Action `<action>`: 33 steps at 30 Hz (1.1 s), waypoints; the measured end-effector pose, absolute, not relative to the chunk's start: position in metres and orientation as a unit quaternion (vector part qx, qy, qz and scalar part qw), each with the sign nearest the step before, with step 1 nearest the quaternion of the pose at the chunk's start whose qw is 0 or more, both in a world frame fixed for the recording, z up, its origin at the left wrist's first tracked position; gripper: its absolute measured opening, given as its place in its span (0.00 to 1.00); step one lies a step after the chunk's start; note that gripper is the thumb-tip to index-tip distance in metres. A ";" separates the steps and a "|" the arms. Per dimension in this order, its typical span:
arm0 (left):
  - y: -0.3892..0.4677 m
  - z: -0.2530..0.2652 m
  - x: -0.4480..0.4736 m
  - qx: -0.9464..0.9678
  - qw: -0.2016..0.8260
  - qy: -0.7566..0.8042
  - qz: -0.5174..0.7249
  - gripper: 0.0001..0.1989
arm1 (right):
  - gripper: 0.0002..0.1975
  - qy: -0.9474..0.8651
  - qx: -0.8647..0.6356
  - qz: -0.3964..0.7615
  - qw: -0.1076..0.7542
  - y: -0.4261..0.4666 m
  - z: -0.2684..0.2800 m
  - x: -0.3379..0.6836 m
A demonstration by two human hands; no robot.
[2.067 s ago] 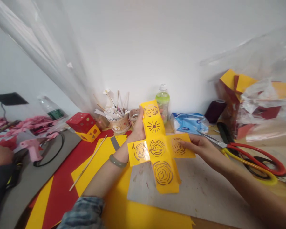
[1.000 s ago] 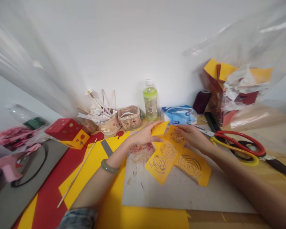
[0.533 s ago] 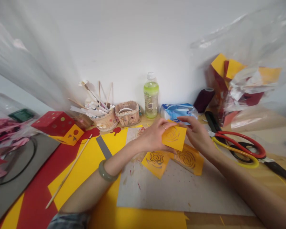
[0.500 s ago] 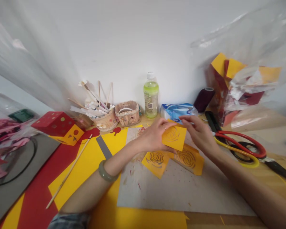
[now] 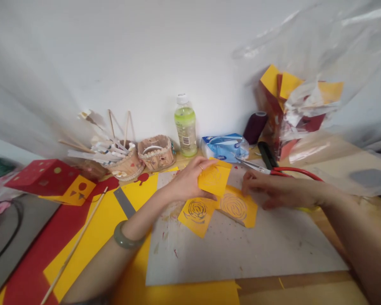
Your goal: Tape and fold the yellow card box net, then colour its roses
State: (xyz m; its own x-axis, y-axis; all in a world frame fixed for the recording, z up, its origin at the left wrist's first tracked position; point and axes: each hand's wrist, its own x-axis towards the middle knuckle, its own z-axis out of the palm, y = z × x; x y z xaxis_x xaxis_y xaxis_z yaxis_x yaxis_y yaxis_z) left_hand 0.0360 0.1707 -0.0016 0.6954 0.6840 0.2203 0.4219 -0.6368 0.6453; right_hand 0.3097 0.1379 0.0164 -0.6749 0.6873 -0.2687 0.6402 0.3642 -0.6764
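Observation:
My left hand (image 5: 190,178) is closed on a small yellow paper square (image 5: 214,178) with a cut-out swirl pattern, pinching it near its upper left edge. Below it on the grey board (image 5: 257,254) lie two more yellow paper pieces: one with a dark rose-like swirl (image 5: 197,211), the other with a round swirl (image 5: 236,207) and a raised edge. My right hand (image 5: 273,189) hovers over the board just right of these pieces, fingers bent and somewhat blurred. Behind it show scissors (image 5: 257,166) with a red handle, partly hidden by the hand and forearm.
A green drink bottle (image 5: 186,127), a blue tissue pack (image 5: 225,147) and a dark thread spool (image 5: 255,127) stand along the wall. Left of them are two decorated baskets, one (image 5: 157,157) beside another (image 5: 125,167) holding sticks. A wooden stick (image 5: 74,245) crosses yellow sheets at left.
My right hand has moved away from the held square, rightward and down. The left hand still grips the yellow square. The whole view has shifted, so things appear further left.

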 end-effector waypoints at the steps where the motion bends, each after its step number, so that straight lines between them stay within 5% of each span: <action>1: 0.171 -0.001 0.036 0.872 0.291 0.317 0.233 0.43 | 0.19 -0.833 -0.389 0.391 0.038 0.136 0.013 0.307; 6: 0.171 -0.002 0.034 0.866 0.299 0.310 0.255 0.41 | 0.07 -0.847 -0.367 0.376 0.082 0.135 0.002 0.291; 14: 0.168 0.007 0.034 0.866 0.327 0.299 0.232 0.41 | 0.11 -0.798 -0.400 0.406 0.198 0.131 0.014 0.277; 20: 0.167 0.018 0.030 0.881 0.337 0.261 0.206 0.39 | 0.12 -0.758 -0.456 0.424 0.197 0.126 0.010 0.270; 33: 0.160 0.054 0.013 0.823 0.185 0.336 0.419 0.11 | 0.06 -0.790 -0.362 0.473 0.143 0.111 -0.007 0.241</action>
State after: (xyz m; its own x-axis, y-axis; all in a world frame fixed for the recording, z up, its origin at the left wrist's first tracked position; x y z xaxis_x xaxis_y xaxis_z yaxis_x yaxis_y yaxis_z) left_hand 0.0132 0.1604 0.0543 0.4230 0.7087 0.5647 0.3988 -0.7052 0.5862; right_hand 0.2412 0.1111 -0.0074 -0.6961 0.7084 -0.1167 0.4370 0.2892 -0.8517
